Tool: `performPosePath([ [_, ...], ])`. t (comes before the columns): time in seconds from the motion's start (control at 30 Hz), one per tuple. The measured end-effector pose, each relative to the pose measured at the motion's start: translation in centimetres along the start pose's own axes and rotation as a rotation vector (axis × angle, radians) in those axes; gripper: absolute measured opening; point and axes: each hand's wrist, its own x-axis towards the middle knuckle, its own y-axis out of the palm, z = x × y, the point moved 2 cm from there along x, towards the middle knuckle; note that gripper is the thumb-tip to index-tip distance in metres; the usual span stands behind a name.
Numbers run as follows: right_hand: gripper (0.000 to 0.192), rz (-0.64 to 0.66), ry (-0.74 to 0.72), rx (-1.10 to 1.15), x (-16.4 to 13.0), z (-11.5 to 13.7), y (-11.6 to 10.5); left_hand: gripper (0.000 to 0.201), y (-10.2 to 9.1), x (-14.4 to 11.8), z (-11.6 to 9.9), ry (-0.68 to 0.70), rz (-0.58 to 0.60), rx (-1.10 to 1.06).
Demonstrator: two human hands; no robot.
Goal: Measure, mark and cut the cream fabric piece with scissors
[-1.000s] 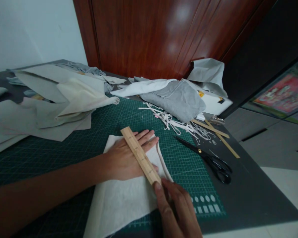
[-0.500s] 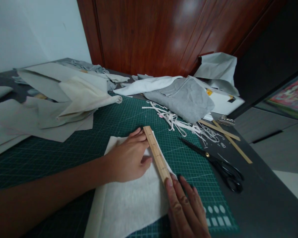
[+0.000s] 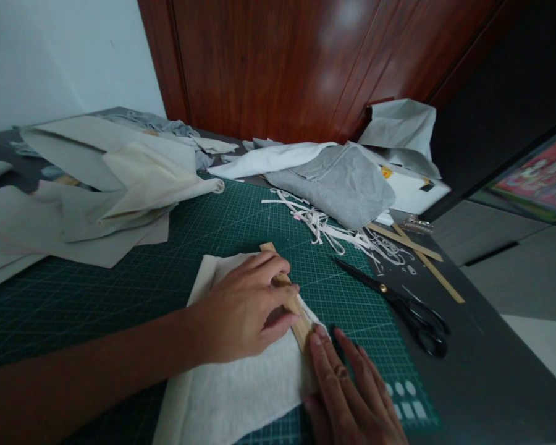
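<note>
Head view, and I see both hands busy over a piece of off-white cloth (image 3: pixel 245 402) that lies on the green cutting mat (image 3: pixel 231 216), towards the mat's near edge. Slantwise along the cloth's right edge lies a flat wooden ruler (image 3: pixel 300 327), its far end poking out past the knuckles. The left hand (image 3: pixel 250 309) sits on the ruler's middle, fingers bent across it, thumb tip a little away from the forefinger; whether that grip is pinched on the wood or only pressing, I can't tell. The right hand (image 3: pixel 352 386) lays its fingertips on the near end, fingers slightly spread, and I can't tell if its grip clamps anything beneath. Black scissors (image 3: pixel 383 288) straddle the mat's right edge, handles out on the dark worktop (image 3: pixel 482 371). Beyond them, white offcut strips (image 3: pixel 324 225) tangle by the mat's far right corner, beside two crossed wooden slats (image 3: pixel 406 243). Grey fabric (image 3: pixel 338 185) is heaped towards the worktop's far edge, and pale cloth pieces (image 3: pixel 92 210) cover its left side.
</note>
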Motion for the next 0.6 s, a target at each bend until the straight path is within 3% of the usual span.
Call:
performPosePath([
  [0.2,0.046,0.104,-0.191,0.086,1.4,-2.8,-1.1,0.022,0.0,0.2,0.1,-0.026,0.017,-0.06],
  [0.33,0.045,0.196,-0.109,0.077,4.4,-3.0,-1.4,0.018,0.0,0.1,0.1,-0.043,0.009,-0.099],
  [0.5,0.05,0.343,-0.142,0.087,8.4,-2.8,-1.6,0.015,0.1,-0.1,0.1,-0.09,-0.008,-0.097],
  [0.6,0.054,0.364,-0.084,0.04,9.5,-3.2,-1.2,0.016,-0.1,-0.2,0.1,-0.106,-0.02,-0.066],
])
